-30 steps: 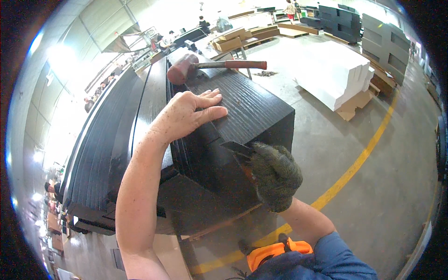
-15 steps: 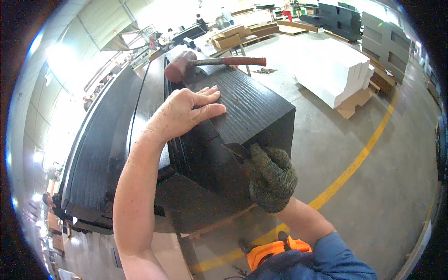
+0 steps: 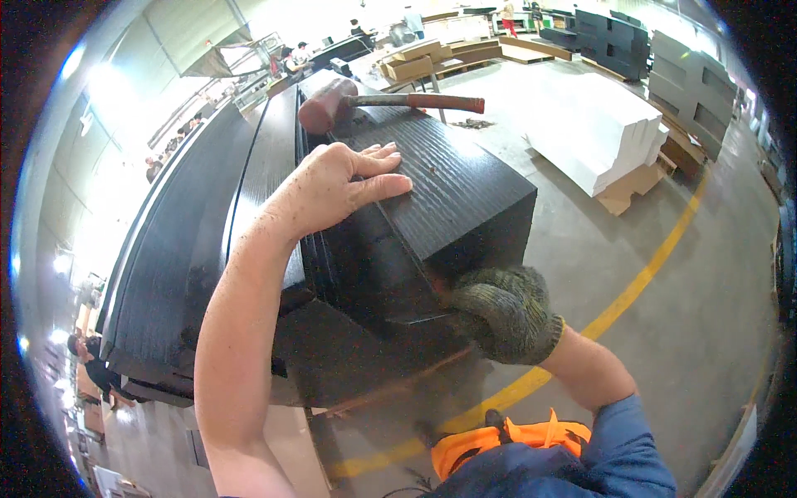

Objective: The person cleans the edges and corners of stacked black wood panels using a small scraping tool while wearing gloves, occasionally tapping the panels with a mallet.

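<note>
My bare left hand (image 3: pixel 332 187) lies on the wood-grained top of a stack of black boards (image 3: pixel 465 195), its fingers stretched out and holding nothing. In a grey-green knit glove, my right hand (image 3: pixel 508 314) is closed at the near corner of the stack, below the top edge. From its fingers a thin, flat-bladed tool (image 3: pixel 422 319), like a scraper, points left along the dark board ends. Its handle is hidden in the glove. Just beyond my left hand, a mallet (image 3: pixel 328 106) with a reddish head and red grip rests on the boards.
More black boards (image 3: pixel 178 249) stand packed at the left. A stack of white panels (image 3: pixel 594 133) sits on the floor at the right, beside a curved-looking yellow floor line (image 3: pixel 656 266). Cardboard pieces (image 3: pixel 415 66) lie farther back. Several people are in the background.
My right hand has moved slightly right and turned, and the blade now sits lower along the board ends. My left hand stays flat on the boards. The whole view has shifted a little.
</note>
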{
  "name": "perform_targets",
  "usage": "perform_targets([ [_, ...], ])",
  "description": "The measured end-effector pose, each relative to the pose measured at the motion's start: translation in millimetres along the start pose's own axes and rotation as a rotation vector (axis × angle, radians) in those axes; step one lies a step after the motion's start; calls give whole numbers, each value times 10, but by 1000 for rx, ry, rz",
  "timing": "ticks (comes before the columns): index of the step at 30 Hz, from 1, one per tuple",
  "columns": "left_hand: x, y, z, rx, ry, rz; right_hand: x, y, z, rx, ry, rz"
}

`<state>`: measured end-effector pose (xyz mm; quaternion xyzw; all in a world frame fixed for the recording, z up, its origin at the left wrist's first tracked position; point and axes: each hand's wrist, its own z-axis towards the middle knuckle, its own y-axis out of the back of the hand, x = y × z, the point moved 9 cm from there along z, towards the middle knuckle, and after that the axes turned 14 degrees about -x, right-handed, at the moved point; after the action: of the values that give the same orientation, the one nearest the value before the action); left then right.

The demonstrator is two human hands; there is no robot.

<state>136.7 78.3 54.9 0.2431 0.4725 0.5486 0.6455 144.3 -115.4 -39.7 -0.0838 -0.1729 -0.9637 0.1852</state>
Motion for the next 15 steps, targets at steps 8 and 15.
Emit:
perform_targets([
  [8,28,15,0,-9,-12,-33,294,-37,250,194,512,-228],
  [15,-4,-4,2,42,0,-19,270,-230,64,373,679,-166],
])
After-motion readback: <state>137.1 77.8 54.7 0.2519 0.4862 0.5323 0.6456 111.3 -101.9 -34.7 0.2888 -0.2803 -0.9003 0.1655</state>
